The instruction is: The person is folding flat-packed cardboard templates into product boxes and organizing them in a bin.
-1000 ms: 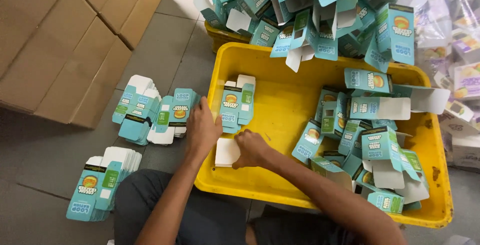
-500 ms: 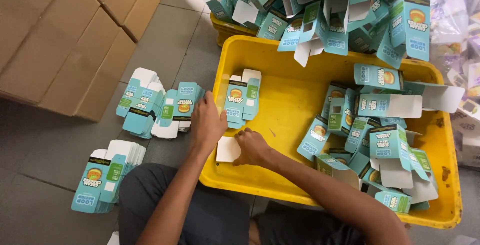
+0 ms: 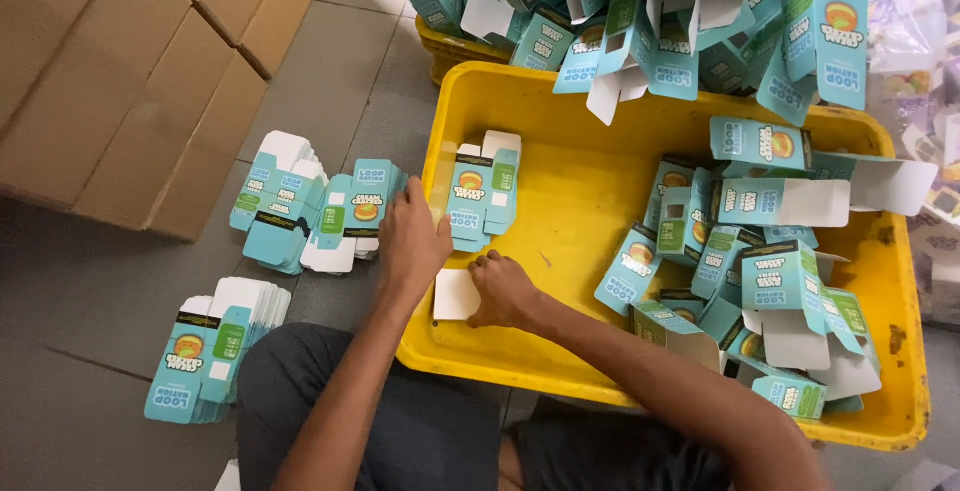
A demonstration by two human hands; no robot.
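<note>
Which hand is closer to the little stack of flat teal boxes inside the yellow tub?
Left. The left hand sits right beside the stack of flat teal boxes, at its left edge. The right hand is lower down, on a white card.

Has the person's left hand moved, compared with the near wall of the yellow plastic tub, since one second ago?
No. The left hand stays at the yellow plastic tub near-left corner, beside the white card, as before.
</note>
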